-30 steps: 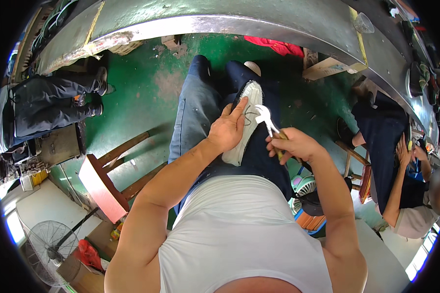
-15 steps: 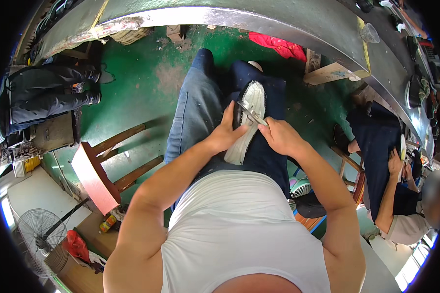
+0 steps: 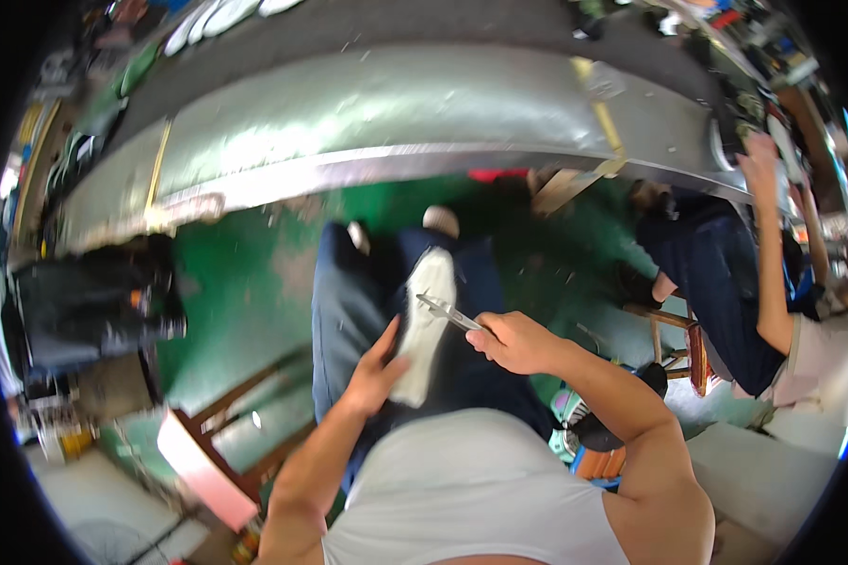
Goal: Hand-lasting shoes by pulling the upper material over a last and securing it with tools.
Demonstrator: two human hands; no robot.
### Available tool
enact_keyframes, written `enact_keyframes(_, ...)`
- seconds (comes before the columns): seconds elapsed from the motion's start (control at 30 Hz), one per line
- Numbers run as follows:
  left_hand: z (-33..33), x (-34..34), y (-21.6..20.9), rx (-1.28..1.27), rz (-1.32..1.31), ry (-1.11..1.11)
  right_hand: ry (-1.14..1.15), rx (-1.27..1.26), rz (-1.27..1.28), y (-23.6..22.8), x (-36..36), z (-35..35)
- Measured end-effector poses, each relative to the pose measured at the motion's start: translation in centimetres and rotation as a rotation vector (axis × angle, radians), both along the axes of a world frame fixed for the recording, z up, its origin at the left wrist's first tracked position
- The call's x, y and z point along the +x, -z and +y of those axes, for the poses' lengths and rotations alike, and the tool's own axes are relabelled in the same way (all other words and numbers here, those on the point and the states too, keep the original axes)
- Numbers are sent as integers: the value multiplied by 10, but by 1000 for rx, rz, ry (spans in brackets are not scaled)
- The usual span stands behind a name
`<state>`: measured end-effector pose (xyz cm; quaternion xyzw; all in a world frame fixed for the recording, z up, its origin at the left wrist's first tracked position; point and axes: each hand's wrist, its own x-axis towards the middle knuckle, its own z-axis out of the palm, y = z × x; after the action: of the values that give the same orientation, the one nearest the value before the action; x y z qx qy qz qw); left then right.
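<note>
A shoe [image 3: 429,330] lies lengthwise over my thighs, its pale, whitish bottom facing up and a dark edge along its left side. My left hand [image 3: 377,372] holds it by the left side near its lower end, blurred by motion. In my right hand [image 3: 518,341] is a slim silver metal hand tool [image 3: 452,314], its tip over the upper middle of the shoe. Whether the tool is scissors, pincers or a knife I cannot make out, nor whether the tip touches the shoe.
A long metal-topped bench [image 3: 367,104] runs across in front of my knees. To the left stands a wooden chair [image 3: 207,461]. On the right a seated co-worker in dark trousers [image 3: 711,282] reaches toward the bench. Colourful footwear [image 3: 567,410] lies by my right side.
The view has tipped up, showing more bench. My right hand has drawn the tool off to the right, clear of my left hand. The co-worker's arm has reached up to the bench.
</note>
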<state>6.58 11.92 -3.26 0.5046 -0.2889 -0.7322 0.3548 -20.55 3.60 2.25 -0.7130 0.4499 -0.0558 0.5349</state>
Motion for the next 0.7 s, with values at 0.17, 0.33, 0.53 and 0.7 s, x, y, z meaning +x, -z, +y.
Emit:
enact_keyframes(0.17, -37, 50, -77, -251, 136, -150, 238, -740, 237, -95, -38, -92)
enact_keyframes(0.33, -206, 67, -180, -1119, -94, 153, 256, -1023, 568, -110, -39, -201)
enact_keyframes(0.53, -423, 86, -228, -571, -359, -206, 339, -1361, 347, -120, -72, -313)
enact_keyframes(0.7, -524, 93, -184, -1204, -1923, 94, 834, -702, 472, -122, -176, -451)
